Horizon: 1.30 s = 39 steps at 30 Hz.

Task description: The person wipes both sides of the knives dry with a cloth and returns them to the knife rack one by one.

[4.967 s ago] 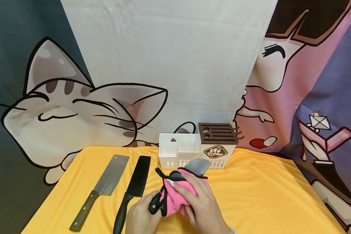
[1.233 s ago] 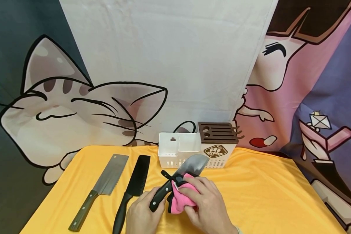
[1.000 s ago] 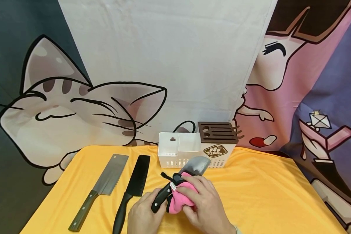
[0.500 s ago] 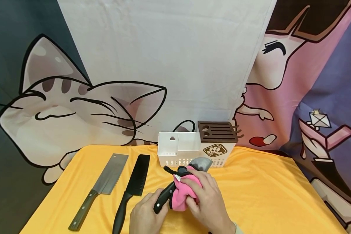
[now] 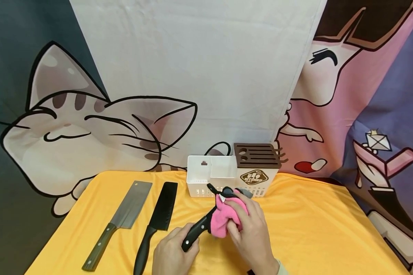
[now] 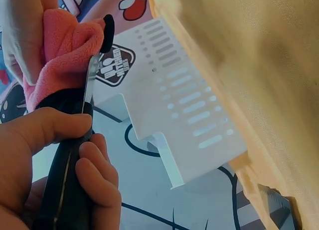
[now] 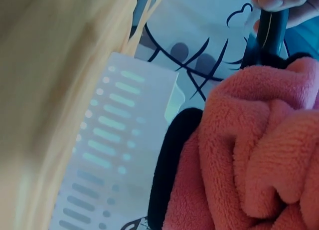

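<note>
As the left hand [image 5: 172, 251] grips the black riveted knife handle [image 5: 197, 231], the right hand [image 5: 253, 233], fingers clamped on the pink plush cloth [image 5: 221, 221], slides tipward, apparently wiping the metal blade [image 5: 247, 193].

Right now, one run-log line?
left hand: grips knife handle | right hand: holds pink cloth against blade | cleaver, black-bladed knife: on yellow cloth

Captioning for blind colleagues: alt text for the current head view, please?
A left hand grips a black-handled knife while the right hand holds a pink cloth over its blade. To their left, a cleaver and a black knife lie on a yellow tablecloth; beyond stands a white rack with a brown slotted top.
</note>
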Available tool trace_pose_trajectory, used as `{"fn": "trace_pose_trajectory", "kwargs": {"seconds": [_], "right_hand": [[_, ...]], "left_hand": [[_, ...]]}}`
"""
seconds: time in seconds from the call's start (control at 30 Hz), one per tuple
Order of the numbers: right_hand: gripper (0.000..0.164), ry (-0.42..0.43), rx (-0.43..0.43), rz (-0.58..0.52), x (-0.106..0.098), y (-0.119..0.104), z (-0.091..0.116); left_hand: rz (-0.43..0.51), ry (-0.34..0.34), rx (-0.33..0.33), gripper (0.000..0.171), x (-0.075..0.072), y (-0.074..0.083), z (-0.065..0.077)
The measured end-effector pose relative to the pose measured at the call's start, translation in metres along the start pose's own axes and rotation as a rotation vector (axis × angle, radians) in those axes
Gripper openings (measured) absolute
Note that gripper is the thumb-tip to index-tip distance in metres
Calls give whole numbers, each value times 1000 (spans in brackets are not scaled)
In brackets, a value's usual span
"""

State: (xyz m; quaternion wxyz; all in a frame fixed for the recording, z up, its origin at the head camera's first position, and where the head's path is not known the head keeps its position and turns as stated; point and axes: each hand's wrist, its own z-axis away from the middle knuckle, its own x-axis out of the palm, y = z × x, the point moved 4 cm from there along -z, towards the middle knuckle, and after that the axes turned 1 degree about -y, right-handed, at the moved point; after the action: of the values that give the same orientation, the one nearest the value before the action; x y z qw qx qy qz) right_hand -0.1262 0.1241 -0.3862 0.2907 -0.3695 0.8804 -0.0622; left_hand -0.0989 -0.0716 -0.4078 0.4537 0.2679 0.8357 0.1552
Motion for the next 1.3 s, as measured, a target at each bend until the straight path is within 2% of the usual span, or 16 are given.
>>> {"fn": "trace_pose_trajectory", "kwargs": {"seconds": [0.17,0.23,0.47,0.83,1.1,1.3], "right_hand": [[40,-23,83,25,-4,8,-1],[40,-31,106,34,-5,11,-1],[39,-9,143,46,-9,19,-2],[39,8,164,69,-11,27,1],[36,4,170,69,-12,29,0],[33,67,144,53,-18,30,-3]], "left_hand": [[17,46,53,33,0,0,1],[14,51,52,33,0,0,1],[2,4,-22,32,-2,0,-2],[7,12,-80,34,-6,-7,-4],[16,-70,-187,32,-7,-12,-6],[-2,-130,-268,37,-8,-17,-9]]}}
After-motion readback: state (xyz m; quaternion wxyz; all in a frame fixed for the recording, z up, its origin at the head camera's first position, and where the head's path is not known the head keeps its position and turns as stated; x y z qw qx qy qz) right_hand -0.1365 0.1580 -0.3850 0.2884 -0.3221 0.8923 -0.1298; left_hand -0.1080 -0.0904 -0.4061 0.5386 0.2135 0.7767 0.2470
